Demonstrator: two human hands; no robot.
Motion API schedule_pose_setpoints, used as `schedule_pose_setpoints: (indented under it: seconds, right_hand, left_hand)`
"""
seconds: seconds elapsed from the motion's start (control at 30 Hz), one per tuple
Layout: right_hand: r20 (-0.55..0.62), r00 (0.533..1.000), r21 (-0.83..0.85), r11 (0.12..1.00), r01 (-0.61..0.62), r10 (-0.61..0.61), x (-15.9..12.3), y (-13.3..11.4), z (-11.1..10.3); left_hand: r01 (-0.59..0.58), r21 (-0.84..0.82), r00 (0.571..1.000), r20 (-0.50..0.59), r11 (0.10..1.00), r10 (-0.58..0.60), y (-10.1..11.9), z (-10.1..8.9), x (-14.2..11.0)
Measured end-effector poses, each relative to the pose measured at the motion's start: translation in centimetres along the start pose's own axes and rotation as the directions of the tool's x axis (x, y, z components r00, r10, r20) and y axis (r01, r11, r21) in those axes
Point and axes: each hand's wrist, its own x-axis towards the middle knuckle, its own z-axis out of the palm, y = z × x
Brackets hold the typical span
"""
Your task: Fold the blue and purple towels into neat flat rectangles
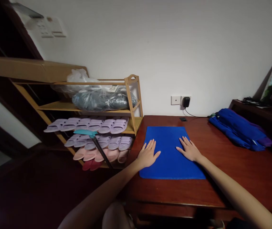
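Observation:
A folded blue cloth (pixel 168 140) lies flat on the dark wooden table (pixel 233 171). My left hand (pixel 147 155) rests palm down on its left edge with the fingers stretched out. On the cloth's right part my right hand (pixel 189 149) lies flat as well, fingers spread. Neither hand holds anything.
A pile of blue fabric (pixel 239 131) sits at the table's back right. A wall socket with a black charger (pixel 186 101) is behind the table. Left of the table stands a wooden shoe rack (pixel 133 105) with several slippers (pixel 95 125) and a bagged bundle. A cardboard box (pixel 28 68) lies on top.

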Motion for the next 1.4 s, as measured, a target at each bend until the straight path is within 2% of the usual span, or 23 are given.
schedule_pose_setpoints:
  seconds: [0.23,0.5,0.77,1.17,1.4]
  right_hand:
    - [0.027,1.000,0.021,1.000,0.002,-0.003,3.5,-0.9,0.1]
    - [0.040,0.999,0.041,0.999,-0.027,0.026,8.9,-1.5,1.3]
    - [0.043,0.999,0.038,0.999,-0.031,0.030,13.8,-1.5,1.8]
    - [0.031,0.999,0.031,0.999,-0.040,0.039,17.9,-1.2,2.2]
    - [0.030,0.999,0.031,0.999,-0.043,0.042,19.2,-0.7,2.5]
  left_hand:
    - [0.038,0.024,0.999,0.030,0.999,-0.039,-2.2,-0.5,2.0]
    - [0.051,0.028,0.991,0.120,0.998,-0.054,-6.2,-1.2,5.9]
    - [0.067,-0.005,0.991,0.116,0.998,-0.066,-9.2,-1.0,9.3]
    - [0.064,0.001,0.990,0.124,0.998,-0.064,-11.7,-0.8,12.9]
    - [0.060,-0.006,0.990,0.126,0.998,-0.059,-12.2,-0.8,13.8]
